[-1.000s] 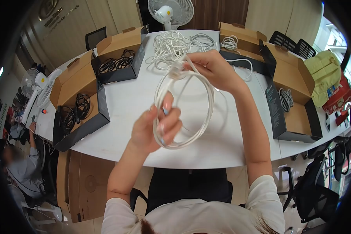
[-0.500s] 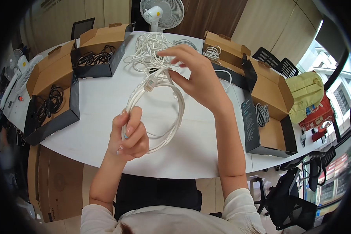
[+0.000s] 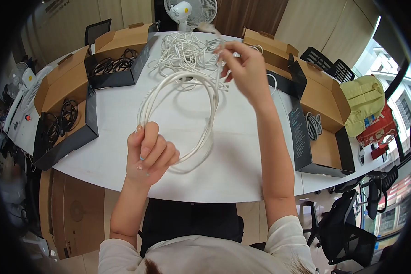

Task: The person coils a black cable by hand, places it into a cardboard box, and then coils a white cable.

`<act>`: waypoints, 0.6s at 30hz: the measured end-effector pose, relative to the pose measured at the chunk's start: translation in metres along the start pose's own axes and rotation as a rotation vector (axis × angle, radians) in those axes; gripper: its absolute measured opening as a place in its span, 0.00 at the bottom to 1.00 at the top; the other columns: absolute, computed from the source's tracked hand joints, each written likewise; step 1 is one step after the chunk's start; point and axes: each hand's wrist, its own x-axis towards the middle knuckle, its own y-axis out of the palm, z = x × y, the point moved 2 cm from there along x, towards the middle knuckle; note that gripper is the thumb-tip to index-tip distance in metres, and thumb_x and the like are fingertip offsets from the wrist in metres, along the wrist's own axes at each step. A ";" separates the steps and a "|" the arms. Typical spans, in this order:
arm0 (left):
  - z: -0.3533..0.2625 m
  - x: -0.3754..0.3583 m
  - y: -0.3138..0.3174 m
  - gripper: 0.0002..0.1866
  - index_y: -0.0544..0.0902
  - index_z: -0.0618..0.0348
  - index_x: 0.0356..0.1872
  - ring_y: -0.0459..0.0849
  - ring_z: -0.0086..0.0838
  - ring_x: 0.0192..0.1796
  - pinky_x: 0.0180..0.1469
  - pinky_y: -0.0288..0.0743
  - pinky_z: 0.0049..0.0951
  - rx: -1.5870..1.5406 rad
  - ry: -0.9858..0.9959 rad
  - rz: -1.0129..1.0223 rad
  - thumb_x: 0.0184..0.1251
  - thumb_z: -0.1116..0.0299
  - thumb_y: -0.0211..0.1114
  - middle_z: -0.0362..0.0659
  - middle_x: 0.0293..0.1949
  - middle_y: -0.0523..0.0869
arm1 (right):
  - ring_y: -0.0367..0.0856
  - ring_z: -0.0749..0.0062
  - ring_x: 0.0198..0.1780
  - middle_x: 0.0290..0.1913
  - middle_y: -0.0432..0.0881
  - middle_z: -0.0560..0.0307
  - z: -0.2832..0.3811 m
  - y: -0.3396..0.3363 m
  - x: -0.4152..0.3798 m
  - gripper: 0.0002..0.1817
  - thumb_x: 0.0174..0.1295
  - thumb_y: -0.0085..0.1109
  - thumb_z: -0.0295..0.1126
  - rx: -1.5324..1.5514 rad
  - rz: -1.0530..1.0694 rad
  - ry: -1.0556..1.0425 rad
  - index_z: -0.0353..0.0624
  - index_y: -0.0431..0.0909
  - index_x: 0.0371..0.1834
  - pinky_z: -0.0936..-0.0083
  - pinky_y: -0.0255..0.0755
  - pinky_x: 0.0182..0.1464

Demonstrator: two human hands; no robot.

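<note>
Holding a looped white cable [image 3: 186, 74] upright, left hand [image 3: 151, 157] at eight o'clock, right hand [image 3: 246, 68] at one.

Gripping the coil's lower left in a closed fist, pinching a strand near its blurred end; beyond, at twelve o'clock, a tangled white cable pile [image 3: 182, 50] on the white table [image 3: 109, 157]; black cables [image 3: 68, 116] in an open box [image 3: 71, 147] at nine; a grey cable [image 3: 313, 126] in another box [image 3: 301, 146] at three.

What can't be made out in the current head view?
Head view:
- Cable end above the right hand: motion blur hides its shape.
- Far right box: floor partly hidden by its front wall.
- Fan: top cut off by upper edge.
- Near right box: side text too small.
</note>
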 end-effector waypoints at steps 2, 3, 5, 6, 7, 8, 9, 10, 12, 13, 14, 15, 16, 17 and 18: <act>0.001 0.000 0.003 0.20 0.65 0.46 0.21 0.58 0.13 0.12 0.23 0.52 0.17 0.137 -0.004 -0.060 0.77 0.57 0.36 0.26 0.07 0.63 | 0.76 0.82 0.19 0.27 0.79 0.57 -0.009 -0.013 0.005 0.08 0.62 0.54 0.27 -0.030 -0.062 -0.005 0.34 0.81 0.37 0.85 0.71 0.17; 0.003 0.000 0.005 0.20 0.65 0.45 0.21 0.57 0.13 0.13 0.25 0.51 0.18 0.205 -0.005 -0.088 0.77 0.57 0.37 0.25 0.07 0.62 | 0.76 0.83 0.19 0.27 0.79 0.57 -0.013 -0.016 0.006 0.09 0.62 0.53 0.27 -0.016 -0.077 0.015 0.33 0.80 0.37 0.85 0.71 0.17; 0.007 -0.002 0.004 0.21 0.66 0.46 0.21 0.53 0.13 0.12 0.22 0.48 0.18 0.319 0.022 -0.148 0.75 0.50 0.39 0.24 0.07 0.59 | 0.75 0.83 0.18 0.26 0.78 0.58 -0.023 -0.021 0.007 0.09 0.62 0.53 0.27 0.012 -0.106 0.058 0.32 0.80 0.37 0.85 0.71 0.18; 0.007 -0.002 0.005 0.22 0.67 0.46 0.21 0.55 0.13 0.12 0.22 0.48 0.17 0.339 0.036 -0.145 0.75 0.49 0.39 0.25 0.07 0.59 | 0.74 0.83 0.18 0.25 0.76 0.59 -0.024 -0.022 0.007 0.09 0.62 0.52 0.27 0.004 -0.120 0.074 0.31 0.80 0.37 0.85 0.71 0.17; 0.007 -0.001 0.005 0.22 0.67 0.46 0.22 0.56 0.13 0.13 0.22 0.48 0.17 0.362 0.052 -0.139 0.75 0.48 0.38 0.25 0.07 0.59 | 0.74 0.83 0.18 0.25 0.76 0.59 -0.024 -0.023 0.006 0.09 0.62 0.52 0.27 0.005 -0.113 0.083 0.32 0.80 0.37 0.85 0.72 0.18; 0.009 -0.001 0.005 0.22 0.68 0.47 0.23 0.58 0.13 0.13 0.22 0.49 0.17 0.321 0.054 -0.078 0.75 0.48 0.38 0.25 0.07 0.59 | 0.74 0.84 0.18 0.25 0.76 0.60 -0.022 -0.023 0.006 0.09 0.63 0.52 0.27 0.005 -0.103 0.093 0.32 0.80 0.37 0.85 0.72 0.19; 0.010 -0.001 0.005 0.23 0.69 0.48 0.23 0.60 0.14 0.14 0.22 0.50 0.17 0.280 0.057 -0.018 0.75 0.48 0.38 0.26 0.07 0.59 | 0.74 0.84 0.18 0.24 0.76 0.60 -0.019 -0.022 0.005 0.09 0.63 0.52 0.27 0.005 -0.090 0.100 0.33 0.80 0.38 0.85 0.72 0.20; 0.011 0.000 0.005 0.23 0.70 0.49 0.24 0.62 0.14 0.14 0.22 0.52 0.17 0.241 0.060 0.041 0.74 0.47 0.38 0.26 0.07 0.60 | 0.73 0.85 0.19 0.25 0.76 0.62 -0.015 -0.019 0.005 0.09 0.64 0.51 0.27 -0.006 -0.060 0.067 0.34 0.79 0.38 0.86 0.71 0.20; 0.016 0.003 0.007 0.23 0.71 0.51 0.25 0.67 0.17 0.16 0.22 0.54 0.18 0.181 0.009 0.060 0.74 0.47 0.39 0.28 0.09 0.62 | 0.72 0.87 0.21 0.26 0.77 0.64 -0.007 -0.010 0.002 0.09 0.66 0.49 0.29 -0.025 0.001 0.004 0.37 0.79 0.40 0.89 0.69 0.21; 0.017 0.004 0.008 0.24 0.71 0.52 0.26 0.69 0.18 0.17 0.22 0.56 0.18 0.150 -0.019 0.066 0.74 0.47 0.40 0.28 0.09 0.63 | 0.72 0.87 0.21 0.26 0.77 0.65 -0.002 -0.004 -0.001 0.09 0.66 0.48 0.29 -0.016 0.060 -0.007 0.37 0.78 0.40 0.89 0.69 0.21; 0.017 0.004 -0.001 0.25 0.73 0.56 0.32 0.71 0.22 0.19 0.21 0.59 0.20 0.193 -0.075 0.118 0.71 0.43 0.42 0.30 0.12 0.66 | 0.72 0.87 0.21 0.25 0.77 0.65 0.004 0.003 -0.004 0.09 0.66 0.48 0.29 -0.008 0.118 -0.017 0.38 0.78 0.41 0.89 0.68 0.21; 0.016 0.006 -0.002 0.25 0.73 0.57 0.35 0.72 0.22 0.20 0.23 0.61 0.20 0.157 -0.119 0.123 0.71 0.43 0.43 0.31 0.12 0.67 | 0.73 0.87 0.21 0.25 0.77 0.65 0.010 0.010 -0.008 0.10 0.67 0.47 0.29 -0.001 0.176 -0.027 0.38 0.78 0.41 0.89 0.68 0.21; 0.015 0.008 -0.002 0.26 0.72 0.58 0.38 0.72 0.22 0.21 0.24 0.62 0.21 0.120 -0.162 0.128 0.70 0.42 0.43 0.31 0.13 0.67 | 0.74 0.87 0.22 0.25 0.77 0.63 0.016 0.015 -0.012 0.09 0.67 0.48 0.29 0.000 0.226 0.012 0.37 0.77 0.42 0.89 0.69 0.21; 0.014 0.010 -0.003 0.28 0.72 0.60 0.41 0.73 0.23 0.22 0.26 0.63 0.22 0.082 -0.205 0.135 0.70 0.41 0.44 0.32 0.13 0.68 | 0.75 0.86 0.22 0.25 0.77 0.62 0.019 0.019 -0.015 0.09 0.67 0.48 0.29 0.029 0.252 0.020 0.36 0.77 0.42 0.88 0.69 0.22; 0.017 0.013 -0.005 0.31 0.68 0.62 0.52 0.71 0.23 0.23 0.31 0.65 0.23 -0.034 -0.161 0.218 0.69 0.41 0.43 0.33 0.17 0.68 | 0.76 0.86 0.23 0.25 0.77 0.62 0.023 0.023 -0.018 0.09 0.67 0.48 0.29 0.057 0.276 0.027 0.36 0.76 0.42 0.88 0.70 0.22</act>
